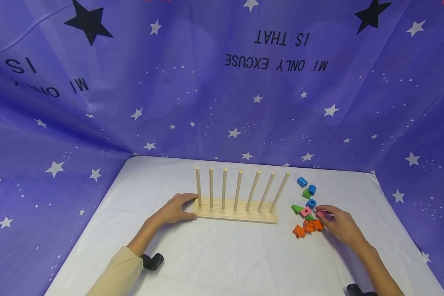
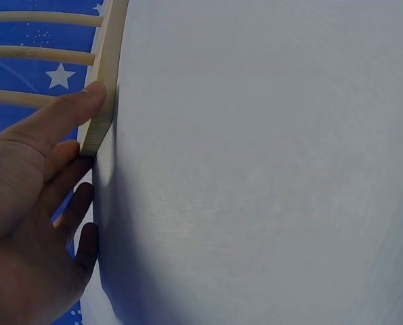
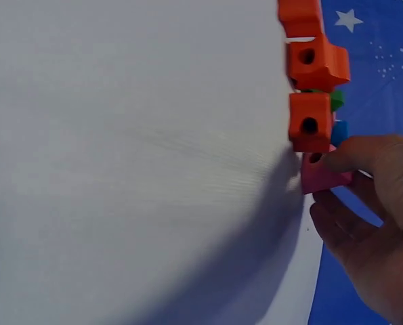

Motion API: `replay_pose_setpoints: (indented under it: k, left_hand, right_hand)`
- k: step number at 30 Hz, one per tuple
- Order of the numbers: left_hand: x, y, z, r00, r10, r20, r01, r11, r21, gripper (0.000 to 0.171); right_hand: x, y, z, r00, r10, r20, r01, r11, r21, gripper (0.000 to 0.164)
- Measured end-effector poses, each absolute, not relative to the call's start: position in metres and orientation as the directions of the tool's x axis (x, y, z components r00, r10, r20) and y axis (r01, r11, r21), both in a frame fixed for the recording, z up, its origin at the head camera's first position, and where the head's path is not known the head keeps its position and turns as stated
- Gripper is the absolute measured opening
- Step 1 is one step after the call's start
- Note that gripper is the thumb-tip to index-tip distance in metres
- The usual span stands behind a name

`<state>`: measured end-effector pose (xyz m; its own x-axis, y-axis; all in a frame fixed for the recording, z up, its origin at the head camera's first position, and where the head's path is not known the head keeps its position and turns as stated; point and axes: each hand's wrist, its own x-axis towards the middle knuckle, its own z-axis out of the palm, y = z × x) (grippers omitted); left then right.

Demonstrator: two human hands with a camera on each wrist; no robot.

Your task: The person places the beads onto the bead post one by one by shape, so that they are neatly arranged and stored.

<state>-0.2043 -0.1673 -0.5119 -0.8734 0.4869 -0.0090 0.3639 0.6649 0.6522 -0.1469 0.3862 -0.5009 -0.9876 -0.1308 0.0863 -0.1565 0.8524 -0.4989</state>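
Observation:
A pale wooden peg stand [image 1: 237, 214] rests on the table, its several upright rods bare. My left hand [image 1: 175, 209] grips the stand's left end, the thumb [image 2: 89, 98] on the front edge of the base and the other fingers behind it. At the right, my right hand [image 1: 340, 224] pinches a pink block [image 3: 323, 172] with a hole, thumb on its near side. Right beside that block are orange star-shaped blocks [image 3: 309, 122]. Another pink block [image 1: 305, 211] lies among green blocks [image 1: 297, 209] just left of the right hand.
Blue blocks [image 1: 301, 181] lie at the back of the loose group, right of the stand. A white cloth [image 1: 222, 259] covers the table. Purple star-printed fabric [image 1: 207, 102] rises behind it and at both sides. Black wrist mounts [image 1: 153, 262] show at both forearms.

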Motion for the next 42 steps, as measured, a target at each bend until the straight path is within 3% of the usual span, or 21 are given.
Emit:
replay_pose_setpoints:
  k: [9, 13, 20, 26, 31, 36, 42]
  left_hand:
    - [-0.21, -0.172, -0.518, -0.874, 0.486, -0.008, 0.339, 0.621, 0.707, 0.075]
    - [-0.212, -0.173, -0.52, -0.871, 0.492, -0.013, 0.326, 0.596, 0.734, 0.074]
    - [-0.212, -0.175, -0.521, -0.872, 0.489, -0.02, 0.311, 0.584, 0.75, 0.074]
    - [-0.212, -0.174, -0.52, -0.872, 0.489, -0.016, 0.312, 0.582, 0.751, 0.074]
    - [-0.211, -0.175, -0.522, -0.876, 0.482, -0.021, 0.31, 0.594, 0.742, 0.074]
    - [-0.211, -0.175, -0.523, -0.881, 0.472, -0.024, 0.302, 0.601, 0.74, 0.074]
    - [-0.211, -0.175, -0.523, -0.884, 0.468, -0.02, 0.298, 0.595, 0.747, 0.074]
  right_hand:
    - [-0.148, 0.398, -0.491, -0.985, -0.126, 0.115, -0.163, 0.893, -0.419, 0.027]
    - [-0.142, 0.396, -0.485, -0.978, -0.063, 0.198, -0.144, 0.893, -0.426, 0.027]
    - [-0.133, 0.373, -0.461, -0.916, -0.056, 0.398, -0.259, 0.841, -0.476, 0.039]
    - [-0.122, 0.324, -0.417, -0.9, -0.031, 0.435, -0.343, 0.665, -0.663, 0.034]
    - [-0.118, 0.277, -0.385, -0.881, -0.096, 0.463, -0.452, 0.458, -0.765, 0.034]
    - [-0.122, 0.229, -0.367, -0.854, -0.167, 0.492, -0.52, 0.282, -0.807, 0.034]
    - [-0.133, 0.177, -0.36, -0.837, -0.231, 0.496, -0.539, 0.193, -0.82, 0.031]
